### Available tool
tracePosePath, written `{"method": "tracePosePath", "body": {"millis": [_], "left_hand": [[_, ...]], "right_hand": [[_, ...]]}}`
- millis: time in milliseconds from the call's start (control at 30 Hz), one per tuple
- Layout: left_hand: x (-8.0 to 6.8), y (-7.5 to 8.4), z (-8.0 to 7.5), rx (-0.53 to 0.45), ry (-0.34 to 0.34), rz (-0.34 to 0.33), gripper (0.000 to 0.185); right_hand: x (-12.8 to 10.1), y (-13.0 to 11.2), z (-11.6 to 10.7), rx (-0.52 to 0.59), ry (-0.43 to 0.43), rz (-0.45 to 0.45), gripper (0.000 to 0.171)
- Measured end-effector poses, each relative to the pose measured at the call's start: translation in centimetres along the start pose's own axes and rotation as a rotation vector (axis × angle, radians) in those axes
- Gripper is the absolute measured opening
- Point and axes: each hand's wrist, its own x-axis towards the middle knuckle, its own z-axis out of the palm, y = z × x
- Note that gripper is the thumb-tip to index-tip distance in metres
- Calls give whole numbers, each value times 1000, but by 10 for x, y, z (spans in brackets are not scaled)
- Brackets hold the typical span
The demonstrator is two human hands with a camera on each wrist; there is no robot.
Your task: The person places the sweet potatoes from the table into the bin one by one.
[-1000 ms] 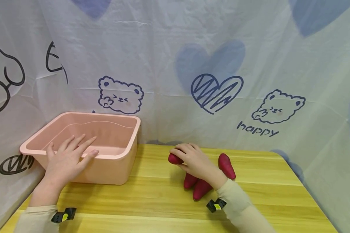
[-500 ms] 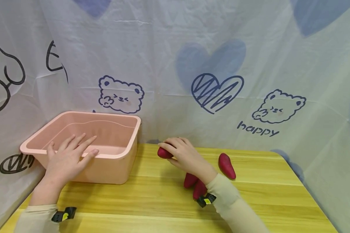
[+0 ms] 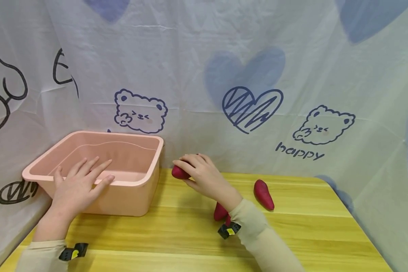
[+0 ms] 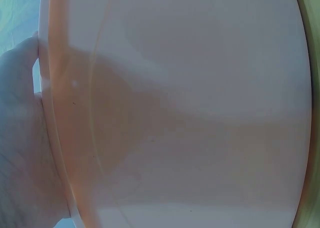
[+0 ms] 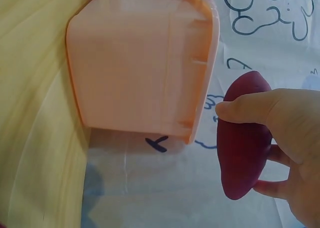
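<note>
My right hand (image 3: 200, 174) grips a dark red sweet potato (image 3: 179, 172), lifted above the wooden table (image 3: 190, 241) just right of the pink plastic bin (image 3: 122, 196). The right wrist view shows that sweet potato (image 5: 243, 143) pinched between thumb and fingers (image 5: 245, 109), with the bin (image 5: 135, 62) beyond it. My left hand (image 3: 76, 187) lies flat with straight fingers on the bin's near rim. The left wrist view is filled by the bin wall (image 4: 190, 112), with part of the left hand (image 4: 20, 138) at the rim.
One red sweet potato (image 3: 264, 194) lies alone on the table to the right. Another sweet potato (image 3: 220, 212) shows partly behind my right forearm. A printed cloth backdrop (image 3: 251, 94) with bears and hearts closes off the back and sides.
My right hand has lifted a sweet potato off the pile and carried it left and up toward the pink bin. The left hand has stayed on the rim.
</note>
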Motion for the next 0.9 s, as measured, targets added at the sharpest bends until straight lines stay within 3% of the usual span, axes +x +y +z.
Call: {"method": "tracePosePath", "body": {"millis": [900], "left_hand": [[0,-2,1,11,14,11,58]], "right_hand": [[42,-34,15,-22,135,-50,47]]}}
